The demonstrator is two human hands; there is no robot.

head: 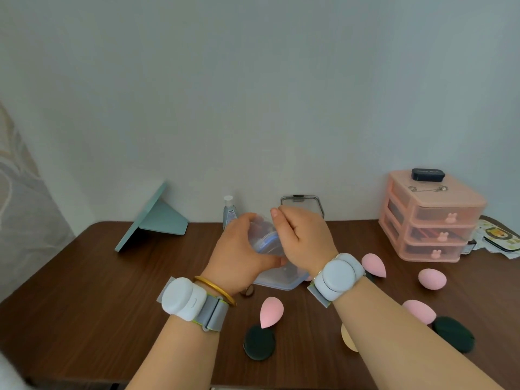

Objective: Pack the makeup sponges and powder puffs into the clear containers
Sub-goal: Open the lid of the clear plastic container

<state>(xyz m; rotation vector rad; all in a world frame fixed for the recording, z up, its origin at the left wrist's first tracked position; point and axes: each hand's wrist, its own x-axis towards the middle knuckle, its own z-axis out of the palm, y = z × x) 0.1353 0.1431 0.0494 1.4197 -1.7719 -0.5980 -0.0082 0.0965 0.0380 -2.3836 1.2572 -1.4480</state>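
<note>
My left hand (239, 249) grips a small clear container (264, 239) with a blue rim, lifted above the table. My right hand (304, 237) holds the same container from the right, fingers curled over its top. Below them a larger clear container (284, 281) with a blue edge lies on the brown table (112, 305). Pink teardrop sponges lie around: one (270, 311) near the front middle, one (373, 265) by my right wrist, one (432, 278) further right, one (419, 311) beside my right forearm. Dark green puffs lie at the front (259, 343) and at the right (453, 333). A beige puff (347, 337) peeks from under my forearm.
A pink three-drawer organiser (430, 220) with a black case (427, 175) on top stands at the back right. A clear lidded box (302, 202) and a small bottle (228, 211) stand against the wall. A teal stand (157, 218) leans at the back left.
</note>
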